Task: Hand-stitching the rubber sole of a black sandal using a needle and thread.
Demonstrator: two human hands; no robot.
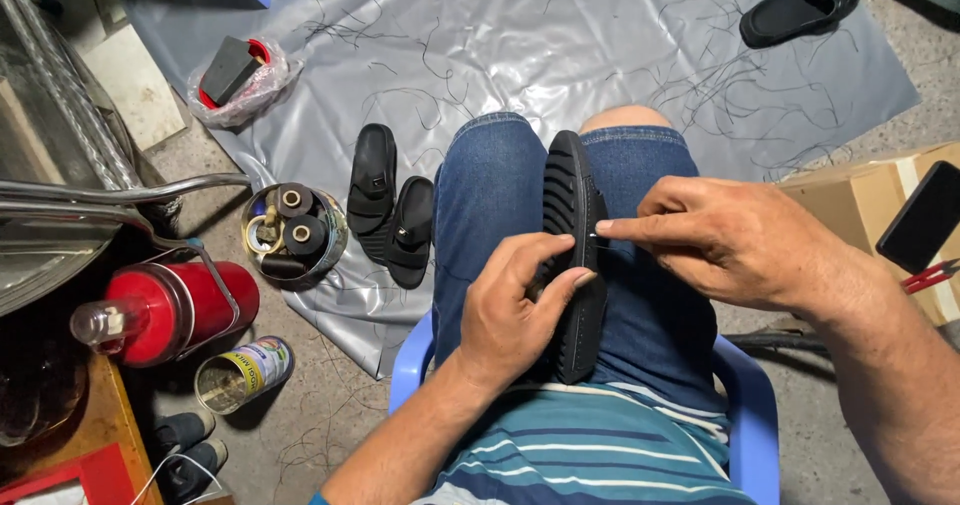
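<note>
left hand (515,310) grips black rubber sandal sole (573,255) on edge, clamped between denim-clad knees so its rim faces up | right hand (735,240) pinches thin needle (597,230) at that rim | tin of black thread spools (293,233) left of hands, within reach | finished black sandals (392,215) beyond it on grey plastic sheet (560,35)

Counts of things in view
Two hands (520,310) (725,240), one sole (575,255), two sandals (372,177) (408,230), two tins (295,235) (242,373), one flask (170,310).

Black sandal (572,265), blue jeans (490,195), grey sheet (560,45).
</note>
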